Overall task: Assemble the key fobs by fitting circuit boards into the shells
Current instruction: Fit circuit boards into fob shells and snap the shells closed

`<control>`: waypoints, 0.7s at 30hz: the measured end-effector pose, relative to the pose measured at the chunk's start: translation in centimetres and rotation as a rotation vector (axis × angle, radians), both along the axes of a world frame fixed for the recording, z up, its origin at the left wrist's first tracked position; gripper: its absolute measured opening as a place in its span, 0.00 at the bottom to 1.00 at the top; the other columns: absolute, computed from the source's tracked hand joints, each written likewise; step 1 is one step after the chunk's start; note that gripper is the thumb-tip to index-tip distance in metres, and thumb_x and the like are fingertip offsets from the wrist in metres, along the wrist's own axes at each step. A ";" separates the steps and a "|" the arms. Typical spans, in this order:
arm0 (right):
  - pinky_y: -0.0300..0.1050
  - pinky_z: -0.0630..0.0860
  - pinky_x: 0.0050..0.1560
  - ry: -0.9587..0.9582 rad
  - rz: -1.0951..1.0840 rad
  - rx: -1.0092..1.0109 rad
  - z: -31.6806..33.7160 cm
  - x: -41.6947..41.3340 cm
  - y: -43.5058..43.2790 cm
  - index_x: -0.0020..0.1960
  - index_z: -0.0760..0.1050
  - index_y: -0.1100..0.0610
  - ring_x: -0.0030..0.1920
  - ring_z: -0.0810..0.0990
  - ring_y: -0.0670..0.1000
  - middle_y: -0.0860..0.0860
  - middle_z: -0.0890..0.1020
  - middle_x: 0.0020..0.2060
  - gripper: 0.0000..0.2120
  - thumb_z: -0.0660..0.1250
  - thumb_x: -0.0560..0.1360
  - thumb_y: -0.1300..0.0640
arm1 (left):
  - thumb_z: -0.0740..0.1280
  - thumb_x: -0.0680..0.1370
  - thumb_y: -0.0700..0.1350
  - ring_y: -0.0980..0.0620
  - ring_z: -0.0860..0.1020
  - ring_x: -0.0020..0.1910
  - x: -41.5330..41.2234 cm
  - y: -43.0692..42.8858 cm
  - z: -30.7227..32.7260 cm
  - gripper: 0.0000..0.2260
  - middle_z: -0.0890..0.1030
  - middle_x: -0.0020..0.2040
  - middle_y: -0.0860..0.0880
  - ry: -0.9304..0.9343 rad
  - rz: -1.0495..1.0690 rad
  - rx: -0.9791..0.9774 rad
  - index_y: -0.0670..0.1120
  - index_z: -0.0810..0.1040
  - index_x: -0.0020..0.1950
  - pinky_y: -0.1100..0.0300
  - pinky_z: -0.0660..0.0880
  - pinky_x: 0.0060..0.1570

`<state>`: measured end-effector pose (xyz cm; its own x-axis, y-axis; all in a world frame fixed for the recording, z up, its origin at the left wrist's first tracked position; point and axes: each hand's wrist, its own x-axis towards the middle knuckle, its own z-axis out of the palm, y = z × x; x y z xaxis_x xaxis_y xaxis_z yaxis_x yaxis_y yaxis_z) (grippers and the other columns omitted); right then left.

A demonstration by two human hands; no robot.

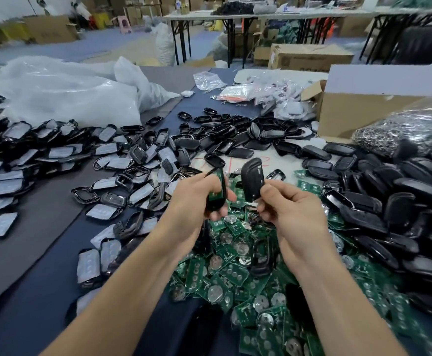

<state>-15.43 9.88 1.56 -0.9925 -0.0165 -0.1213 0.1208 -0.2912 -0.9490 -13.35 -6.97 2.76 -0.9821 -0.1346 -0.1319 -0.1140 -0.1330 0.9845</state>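
My left hand [199, 196] grips a black shell half [216, 201] with a green circuit board [218, 177] sitting in it, held upright above the table. My right hand [286, 204] holds a second black shell half [251, 179], its curved back toward me, a little to the right of the first. The two halves are apart. Below my hands lies a heap of loose green circuit boards [235, 273] with round battery clips.
Shell fronts with grey film [55, 160] cover the left of the table. Black shell backs [389, 201] pile up on the right. White plastic bags [68, 93] lie at the back left, a cardboard box [358, 109] and a bag of metal rings [399, 127] at the back right.
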 end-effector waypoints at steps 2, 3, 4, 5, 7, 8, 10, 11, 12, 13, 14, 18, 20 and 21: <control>0.37 0.76 0.37 0.149 -0.090 0.291 -0.4 -0.4 0.9 0.41 0.87 0.50 0.32 0.79 0.45 0.47 0.85 0.32 0.11 0.73 0.77 0.64 | 0.66 0.73 0.41 0.50 0.75 0.30 0.5 0.3 -0.9 0.11 0.84 0.38 0.44 -0.013 0.025 0.012 0.40 0.78 0.53 0.62 0.69 0.26; 0.35 0.76 0.41 0.240 -0.119 0.436 -0.5 -0.6 1.3 0.42 0.86 0.47 0.35 0.82 0.43 0.43 0.86 0.35 0.11 0.74 0.77 0.62 | 0.66 0.74 0.40 0.49 0.75 0.30 0.7 0.3 -1.2 0.09 0.84 0.39 0.43 -0.012 0.042 0.006 0.41 0.79 0.54 0.61 0.69 0.26; 0.33 0.76 0.44 0.329 -0.126 0.551 -0.6 -0.7 1.6 0.44 0.86 0.45 0.39 0.83 0.40 0.40 0.86 0.37 0.11 0.75 0.77 0.61 | 0.66 0.76 0.38 0.49 0.75 0.29 0.7 0.4 -1.4 0.08 0.84 0.39 0.43 -0.007 0.059 -0.008 0.41 0.80 0.54 0.61 0.70 0.25; 0.31 0.76 0.46 0.402 -0.118 0.633 -0.6 -0.6 1.6 0.45 0.87 0.44 0.43 0.84 0.39 0.37 0.86 0.39 0.10 0.75 0.76 0.60 | 0.66 0.76 0.37 0.49 0.76 0.29 0.6 0.4 -1.4 0.08 0.85 0.38 0.43 -0.001 0.074 -0.025 0.41 0.81 0.54 0.62 0.70 0.25; 0.30 0.78 0.52 0.491 -0.099 0.706 -0.6 -0.2 1.5 0.47 0.88 0.45 0.49 0.83 0.35 0.32 0.85 0.42 0.11 0.75 0.76 0.61 | 0.67 0.75 0.37 0.49 0.77 0.28 0.4 0.4 -1.3 0.08 0.85 0.38 0.43 0.001 0.091 -0.054 0.40 0.82 0.53 0.62 0.71 0.25; 0.31 0.78 0.57 0.507 -0.096 0.708 -0.7 0.0 1.3 0.47 0.88 0.45 0.51 0.83 0.34 0.32 0.85 0.43 0.11 0.75 0.75 0.62 | 0.67 0.76 0.36 0.48 0.78 0.28 0.3 0.4 -1.2 0.07 0.86 0.38 0.43 -0.003 0.093 -0.067 0.39 0.82 0.51 0.62 0.72 0.24; 0.34 0.78 0.60 0.523 -0.104 0.702 -0.8 0.2 0.9 0.47 0.89 0.47 0.53 0.83 0.34 0.37 0.86 0.46 0.11 0.75 0.74 0.63 | 0.66 0.78 0.35 0.46 0.80 0.29 0.3 0.3 -1.2 0.05 0.85 0.38 0.45 -0.020 0.084 -0.069 0.38 0.82 0.50 0.61 0.72 0.23; 0.36 0.79 0.60 0.538 -0.112 0.706 -0.8 0.3 0.8 0.47 0.89 0.48 0.53 0.83 0.34 0.39 0.87 0.47 0.11 0.75 0.73 0.63 | 0.66 0.79 0.35 0.45 0.81 0.29 0.3 0.2 -1.2 0.06 0.85 0.39 0.45 -0.028 0.071 -0.057 0.39 0.82 0.50 0.61 0.73 0.23; 0.37 0.80 0.59 0.561 -0.122 0.713 -0.8 0.4 0.7 0.47 0.89 0.48 0.53 0.84 0.35 0.41 0.88 0.49 0.11 0.75 0.73 0.63 | 0.66 0.80 0.35 0.44 0.81 0.30 0.3 0.2 -1.2 0.06 0.86 0.39 0.46 -0.034 0.054 -0.043 0.40 0.83 0.50 0.60 0.74 0.24; 0.37 0.81 0.59 0.590 -0.133 0.723 -0.8 0.5 0.5 0.47 0.89 0.49 0.53 0.84 0.35 0.42 0.88 0.49 0.11 0.75 0.73 0.64 | 0.65 0.81 0.34 0.44 0.82 0.31 0.3 0.1 -1.2 0.07 0.86 0.40 0.46 -0.034 0.032 -0.039 0.40 0.83 0.51 0.60 0.76 0.26; 0.37 0.81 0.58 0.622 -0.145 0.733 -0.8 0.5 0.4 0.47 0.89 0.49 0.54 0.84 0.35 0.43 0.88 0.50 0.11 0.75 0.72 0.64 | 0.65 0.82 0.35 0.44 0.82 0.31 0.3 0.1 -1.2 0.08 0.86 0.40 0.46 -0.029 0.010 -0.046 0.41 0.83 0.51 0.60 0.77 0.28; 0.36 0.81 0.57 0.649 -0.130 0.697 -0.9 0.7 0.1 0.48 0.89 0.49 0.54 0.83 0.34 0.42 0.87 0.51 0.12 0.75 0.72 0.65 | 0.65 0.84 0.35 0.49 0.82 0.36 0.3 0.3 -1.5 0.09 0.86 0.44 0.41 0.027 -0.038 -0.134 0.42 0.85 0.55 0.60 0.81 0.36; 0.32 0.81 0.54 0.551 -0.076 0.576 -0.8 0.7 -0.3 0.50 0.88 0.47 0.53 0.83 0.34 0.40 0.87 0.52 0.16 0.76 0.71 0.66 | 0.65 0.84 0.35 0.49 0.82 0.40 0.3 0.6 -1.6 0.10 0.87 0.50 0.40 0.051 -0.030 -0.145 0.43 0.85 0.57 0.59 0.82 0.39; 0.32 0.81 0.52 0.481 -0.044 0.470 -0.7 0.7 -0.5 0.53 0.88 0.46 0.53 0.84 0.35 0.39 0.88 0.51 0.18 0.76 0.71 0.67 | 0.65 0.84 0.35 0.50 0.83 0.42 0.3 0.8 -1.6 0.11 0.87 0.51 0.42 0.062 -0.022 -0.144 0.43 0.86 0.58 0.58 0.83 0.40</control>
